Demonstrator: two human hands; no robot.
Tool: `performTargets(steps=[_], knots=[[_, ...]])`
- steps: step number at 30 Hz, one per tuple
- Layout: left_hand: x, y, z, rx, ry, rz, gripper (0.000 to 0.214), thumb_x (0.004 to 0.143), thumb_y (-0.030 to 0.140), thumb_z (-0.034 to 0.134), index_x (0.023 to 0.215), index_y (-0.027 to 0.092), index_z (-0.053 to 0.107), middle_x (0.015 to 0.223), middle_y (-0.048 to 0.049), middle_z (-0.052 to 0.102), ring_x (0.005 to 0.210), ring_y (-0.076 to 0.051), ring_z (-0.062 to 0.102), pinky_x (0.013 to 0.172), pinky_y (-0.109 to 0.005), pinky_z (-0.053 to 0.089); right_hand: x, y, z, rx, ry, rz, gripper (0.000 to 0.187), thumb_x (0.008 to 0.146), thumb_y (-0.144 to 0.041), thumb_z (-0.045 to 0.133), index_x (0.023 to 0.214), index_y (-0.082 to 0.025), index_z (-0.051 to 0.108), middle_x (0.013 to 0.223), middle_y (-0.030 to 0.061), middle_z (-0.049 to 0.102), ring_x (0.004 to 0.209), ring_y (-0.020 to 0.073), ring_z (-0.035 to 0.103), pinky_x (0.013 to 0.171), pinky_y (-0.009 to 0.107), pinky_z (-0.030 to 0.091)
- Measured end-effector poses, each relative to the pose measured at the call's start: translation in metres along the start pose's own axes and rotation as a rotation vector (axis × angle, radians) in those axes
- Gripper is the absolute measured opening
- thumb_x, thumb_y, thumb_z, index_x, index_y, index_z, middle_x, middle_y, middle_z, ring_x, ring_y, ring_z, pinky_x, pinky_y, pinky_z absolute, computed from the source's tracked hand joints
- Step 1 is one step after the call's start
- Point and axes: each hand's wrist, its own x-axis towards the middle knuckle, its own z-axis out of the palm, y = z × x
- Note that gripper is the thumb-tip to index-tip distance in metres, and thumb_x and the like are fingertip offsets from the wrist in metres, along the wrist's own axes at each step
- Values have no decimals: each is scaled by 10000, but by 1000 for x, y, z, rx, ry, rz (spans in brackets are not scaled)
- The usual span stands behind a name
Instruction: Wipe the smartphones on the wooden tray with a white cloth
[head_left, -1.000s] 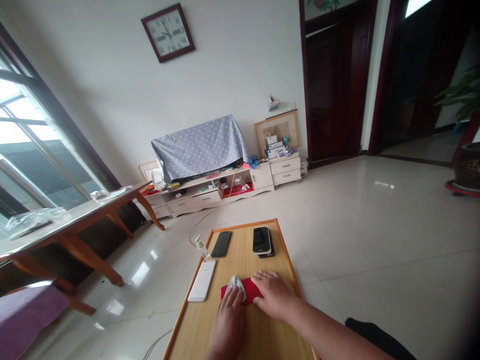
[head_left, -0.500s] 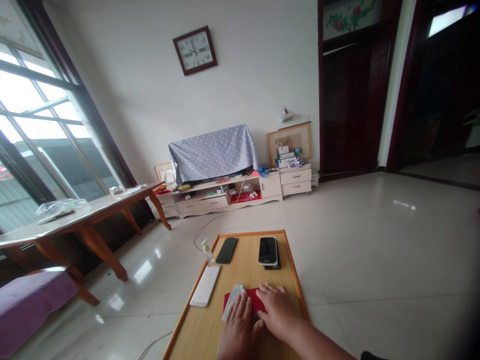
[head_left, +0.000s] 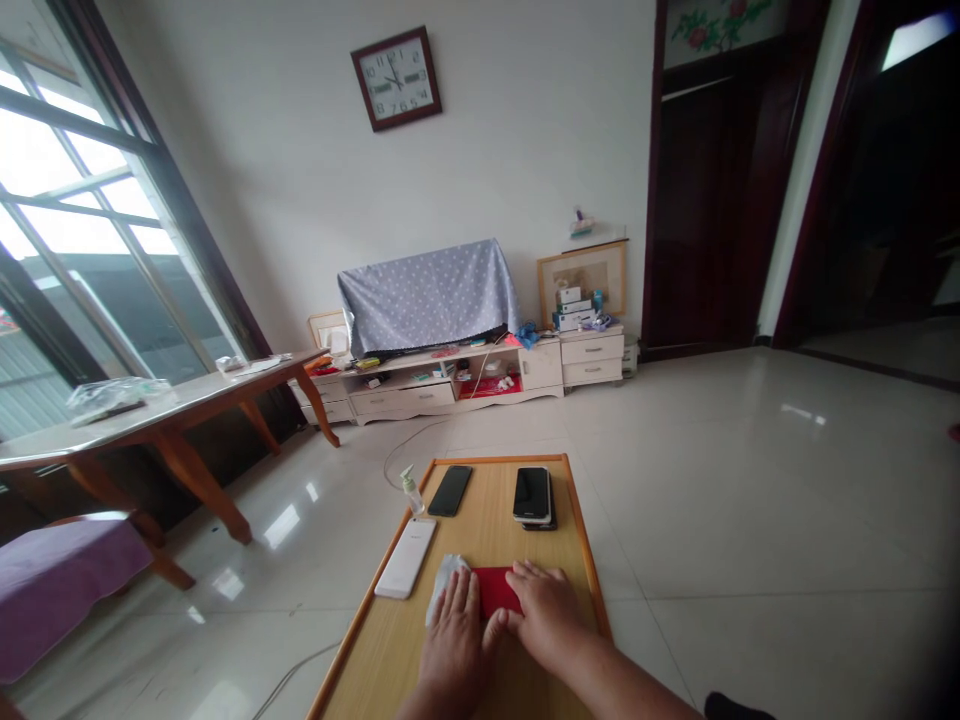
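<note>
On a small wooden table lies a red phone-sized object. My left hand lies flat with fingers stretched out, pressing a white cloth onto the red object's left end. My right hand rests flat on the red object's right end, fingers spread. A white phone lies to the left. Farther back sit a black phone and a stack of two phones.
A small pump bottle stands at the table's far left corner. A cable runs over the tiled floor to a low TV cabinet. A long wooden table and a purple stool stand on the left.
My left hand has slid the white cloth leftward over the red object, toward its left end. My right hand has stayed on the right end. The camera has shifted.
</note>
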Motion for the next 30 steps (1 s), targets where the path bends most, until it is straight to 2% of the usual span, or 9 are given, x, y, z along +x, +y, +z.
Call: performTargets(steps=[3,7,9,12,15,17,21,27,30], knots=[[-1,4,5,-12,-14,-35,761,952,690,371,1481,149,453,1551,-161,399,1446,-331,391,1168,-536,390,1,-1,-1,-6,-22,14,508,844,-339,619,1340,-227,630,1454,117,559,1374,276,479,1136,422,305],[-6,15,9,-75,-29,108,676,979,637,369,1520,232,388,1576,-98,365,1450,-289,395,1150,-482,428,4,-1,-1,-8,-40,12,486,824,-256,610,1307,-230,654,1452,104,563,1364,256,492,1127,403,318],[-6,13,7,-75,-26,124,658,981,629,377,1519,250,387,1568,-89,383,1447,-280,402,1158,-477,419,3,-2,-3,-9,-39,12,489,828,-267,611,1315,-229,649,1460,104,555,1367,257,489,1130,405,314],[-1,6,-3,-45,-48,-9,708,968,658,373,1494,187,433,1557,-134,393,1450,-311,390,1172,-520,387,0,-4,-5,-8,-28,21,505,848,-335,612,1340,-222,630,1466,114,547,1379,272,474,1140,421,302],[3,7,-14,-50,-112,-128,740,970,667,335,1484,146,447,1566,-156,367,1472,-320,341,1201,-537,331,-1,-6,-6,-6,-18,22,515,856,-352,603,1352,-216,622,1464,118,548,1380,275,473,1144,427,297],[3,14,-19,-99,-150,-98,739,969,674,323,1500,169,423,1575,-144,349,1477,-312,333,1199,-528,338,0,-6,-5,-10,-24,24,507,842,-299,600,1343,-222,630,1460,111,554,1374,267,481,1143,416,300],[0,21,-26,-175,-195,54,670,972,667,336,1524,290,371,1580,-69,356,1478,-281,343,1215,-536,312,2,-4,-2,-13,-37,22,493,824,-256,612,1315,-236,650,1458,95,560,1370,256,486,1142,398,302],[9,10,-37,-100,-202,-166,753,976,676,272,1508,159,400,1594,-139,302,1508,-321,257,1229,-614,203,-1,-7,-3,-7,-1,25,518,853,-372,620,1344,-209,631,1455,122,558,1371,279,483,1140,422,305],[11,21,-39,-142,-247,-120,768,968,696,262,1521,174,375,1594,-131,301,1510,-309,255,1232,-601,210,0,-8,-5,-16,-11,28,476,867,-292,566,1330,-213,643,1448,113,565,1361,265,495,1131,412,316]])
